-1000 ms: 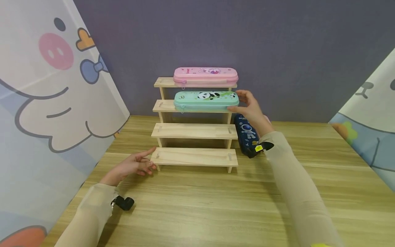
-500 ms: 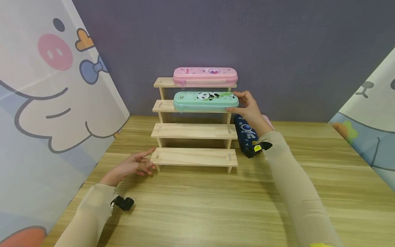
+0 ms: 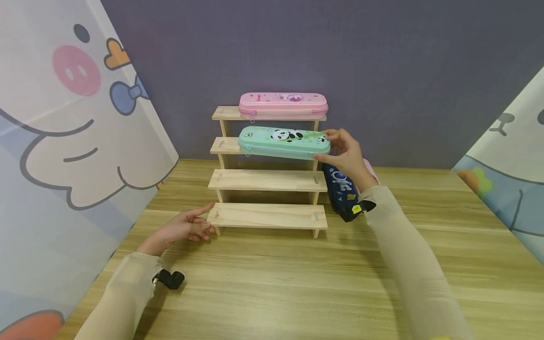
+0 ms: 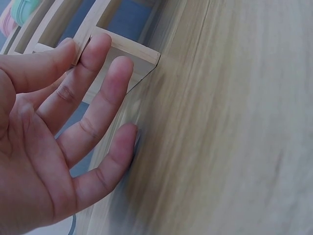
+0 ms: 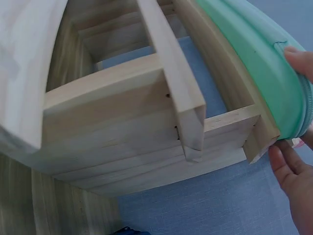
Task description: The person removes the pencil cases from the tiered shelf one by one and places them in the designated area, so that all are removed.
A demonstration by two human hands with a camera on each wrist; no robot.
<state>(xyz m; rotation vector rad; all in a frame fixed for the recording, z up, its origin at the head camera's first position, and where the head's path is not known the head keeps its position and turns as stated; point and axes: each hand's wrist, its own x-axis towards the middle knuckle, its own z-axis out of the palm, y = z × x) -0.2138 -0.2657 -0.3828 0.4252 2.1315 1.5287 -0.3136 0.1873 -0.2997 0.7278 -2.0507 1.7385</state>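
Observation:
A mint-green pencil case (image 3: 284,142) with a panda print lies on the second-highest step of a wooden stepped display stand (image 3: 267,179). Its right end tilts forward over the step's front edge. My right hand (image 3: 346,153) pinches that right end, thumb in front and fingers behind. In the right wrist view, the thumb presses beside the zipper of the case (image 5: 259,63). At the lowest step's left end, my left hand (image 3: 187,226) holds the board's corner between thumb and index finger. The other fingers of the left hand (image 4: 73,112) are spread and loosely bent.
A pink pencil case (image 3: 283,105) rests on the top step. Right of the stand, a dark blue astronaut pencil case (image 3: 340,186) leans on the wooden table (image 3: 272,283), with something pink partly hidden behind it. A grey wall panel (image 3: 403,85) stands behind.
My right hand has pulled the mint case's right end forward and slightly down, so the case now sits at an angle. The left hand stays put.

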